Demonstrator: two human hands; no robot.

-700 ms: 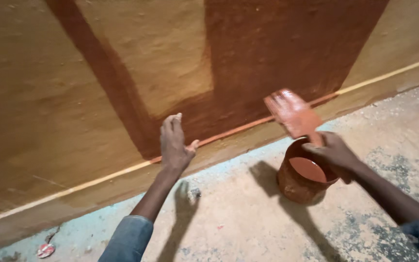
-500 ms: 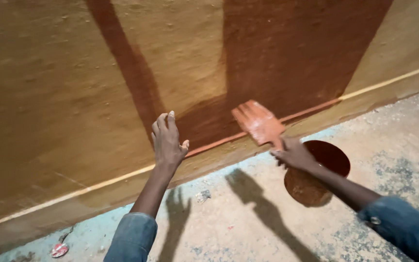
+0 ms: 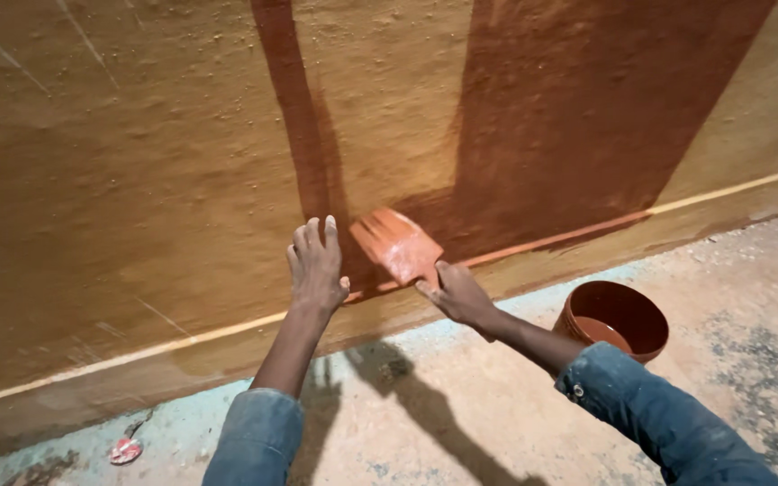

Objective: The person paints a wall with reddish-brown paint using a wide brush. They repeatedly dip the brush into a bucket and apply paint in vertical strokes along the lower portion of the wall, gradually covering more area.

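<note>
**Brush laid on a rough tan wall**

Rough tan wall (image 3: 119, 162) fills most of the view, sloping down toward the right; two darker reddish painted bands (image 3: 578, 117) run down it, a narrow one left of centre and a broad one to the right; a pale strip (image 3: 182, 340) crosses the wall's foot from low left to high right, and below it a darker skirting meets the floor. Concrete floor (image 3: 461, 405) lies near, greyish with a pale blue margin along the wall; it is open between the two arms and off to the left, where only a small red scrap (image 3: 125, 450) lies. A reddish-brown bucket (image 3: 619, 317) with liquid in it stands on the floor at right, just beyond the right forearm and apart from the wall. The left hand (image 3: 317, 268) is spread flat against the wall, fingers extended upward, holding nothing. The right hand (image 3: 461, 295) is closed round the handle of a wide paint-coated brush (image 3: 398, 245); the brush head rises up-left from the fingers, lies on the wall just above the strip, and sits just right of the left hand's fingers.
</note>
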